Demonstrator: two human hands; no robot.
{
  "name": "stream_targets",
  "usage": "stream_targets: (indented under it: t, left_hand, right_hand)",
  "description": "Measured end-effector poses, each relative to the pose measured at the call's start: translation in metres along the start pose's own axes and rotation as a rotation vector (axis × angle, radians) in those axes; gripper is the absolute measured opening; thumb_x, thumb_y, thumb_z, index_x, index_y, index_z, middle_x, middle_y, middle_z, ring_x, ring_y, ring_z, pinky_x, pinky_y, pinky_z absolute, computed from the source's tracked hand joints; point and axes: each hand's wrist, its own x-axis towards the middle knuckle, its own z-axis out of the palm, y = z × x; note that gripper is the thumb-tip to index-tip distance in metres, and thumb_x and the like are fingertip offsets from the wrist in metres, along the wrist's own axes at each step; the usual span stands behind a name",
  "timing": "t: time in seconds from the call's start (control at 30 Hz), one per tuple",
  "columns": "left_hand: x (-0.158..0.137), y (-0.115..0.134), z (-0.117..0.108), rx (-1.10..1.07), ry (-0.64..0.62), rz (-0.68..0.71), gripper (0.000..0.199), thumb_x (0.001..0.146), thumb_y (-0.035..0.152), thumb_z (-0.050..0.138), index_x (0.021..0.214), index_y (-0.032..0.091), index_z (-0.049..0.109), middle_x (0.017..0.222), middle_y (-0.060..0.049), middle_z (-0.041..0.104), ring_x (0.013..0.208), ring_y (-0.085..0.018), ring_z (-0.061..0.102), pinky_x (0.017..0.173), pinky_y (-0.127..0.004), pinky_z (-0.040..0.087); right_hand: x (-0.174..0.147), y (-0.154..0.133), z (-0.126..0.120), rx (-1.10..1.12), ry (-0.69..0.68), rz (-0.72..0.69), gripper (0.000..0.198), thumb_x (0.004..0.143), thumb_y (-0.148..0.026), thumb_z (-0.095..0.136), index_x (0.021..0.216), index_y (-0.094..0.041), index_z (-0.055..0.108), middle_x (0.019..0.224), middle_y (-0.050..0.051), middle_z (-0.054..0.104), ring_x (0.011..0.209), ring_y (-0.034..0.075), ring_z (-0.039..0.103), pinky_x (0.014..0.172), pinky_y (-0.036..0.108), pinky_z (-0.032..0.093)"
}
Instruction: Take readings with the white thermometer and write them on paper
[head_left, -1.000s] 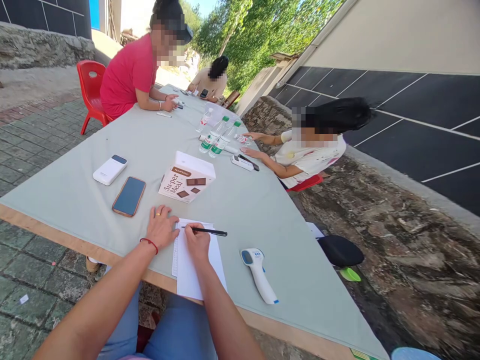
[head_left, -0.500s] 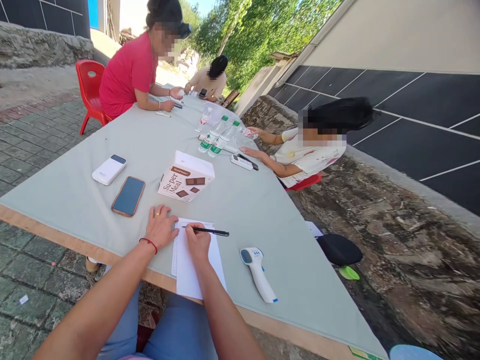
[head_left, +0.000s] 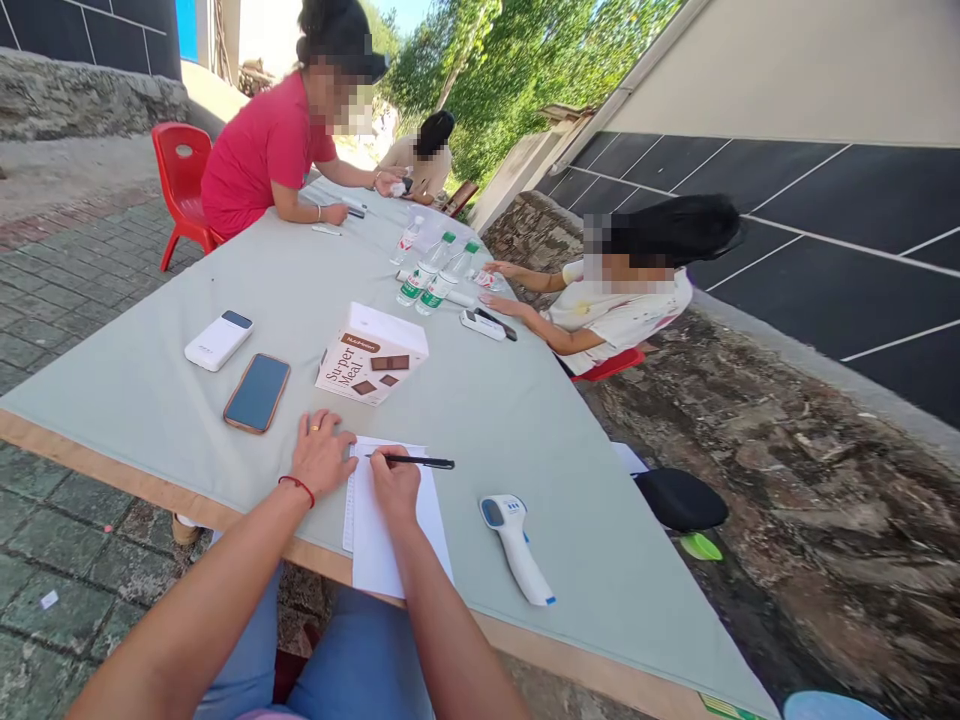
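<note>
Between the fingers of my right hand (head_left: 396,485) is a black pen (head_left: 427,462), its tip against the upper left of a white sheet of paper (head_left: 382,560). My left hand (head_left: 322,455) lies with fingers spread on the table, its thumb and one side at the paper's left edge. What looks like a ruler (head_left: 349,515) shows along that edge, partly under the paper. Beyond my hands stands a white box (head_left: 375,355) with chocolate pictures. A smartphone (head_left: 257,392) lies to the left of the box, and an infrared thermometer (head_left: 517,548) rests right of the paper.
A white power bank (head_left: 219,340) lies past the phone on the grey-covered table (head_left: 600,560). Water bottles (head_left: 431,275) stand farther back. One person in red (head_left: 259,150) leans over the left side; another in a white shirt (head_left: 637,310) sits at the right; a third sits at the far end.
The pen in my right hand has shifted very slightly left. The person in red has reached a hand farther across the table. The person at right has lowered a bottle slightly.
</note>
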Motion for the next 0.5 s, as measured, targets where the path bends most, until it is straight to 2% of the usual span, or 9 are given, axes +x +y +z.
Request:
stream_targets:
  t: [0.17,0.23,0.33,0.43,0.5]
  left_hand:
    - [-0.002,-0.002,0.002,-0.035,0.014,-0.007,0.026,0.077,0.029,0.067,0.102,0.023,0.067,0.127,-0.009,0.052,0.135,-0.031,0.034,0.117,-0.053,0.013]
    - [0.001,-0.007,0.004,-0.108,0.064,-0.040,0.028,0.077,0.025,0.066,0.104,0.022,0.062,0.124,-0.010,0.053,0.130,-0.029,0.039,0.115,-0.051,0.020]
    - [0.019,-0.020,0.002,-0.343,0.196,-0.180,0.034,0.076,0.019,0.060,0.110,0.020,0.053,0.122,-0.009,0.052,0.123,-0.024,0.046,0.109,-0.045,0.032]
    - [0.052,-0.033,-0.007,-0.618,0.319,-0.364,0.050,0.071,0.018,0.063,0.118,0.019,0.046,0.129,-0.012,0.048,0.129,-0.026,0.042,0.110,-0.043,0.032]
    - [0.076,-0.038,-0.015,-0.690,0.343,-0.390,0.064,0.067,0.017,0.069,0.124,0.018,0.040,0.134,-0.015,0.046,0.133,-0.029,0.039,0.111,-0.045,0.031]
  right_hand:
    - [0.005,0.000,-0.014,0.028,0.032,-0.180,0.027,0.077,-0.044,0.053,0.084,-0.019,0.061,0.081,0.003,0.064,0.073,0.018,0.056,0.068,0.030,0.045]
    - [0.012,0.002,-0.026,-0.093,0.006,-0.347,0.030,0.084,-0.042,0.047,0.094,-0.019,0.063,0.092,0.006,0.065,0.083,0.020,0.057,0.074,0.032,0.046]
    - [0.024,0.011,-0.044,-0.404,-0.049,-0.581,0.031,0.087,-0.025,0.040,0.104,-0.021,0.066,0.098,0.008,0.064,0.093,0.022,0.056,0.081,0.035,0.044]
    - [0.030,0.023,-0.053,-0.675,-0.077,-0.621,0.038,0.084,-0.012,0.039,0.110,-0.020,0.066,0.097,0.011,0.064,0.091,0.023,0.056,0.082,0.037,0.043]
    - [0.030,0.029,-0.058,-0.748,-0.095,-0.591,0.043,0.084,-0.011,0.039,0.119,-0.020,0.062,0.099,0.011,0.064,0.090,0.024,0.057,0.082,0.037,0.043]
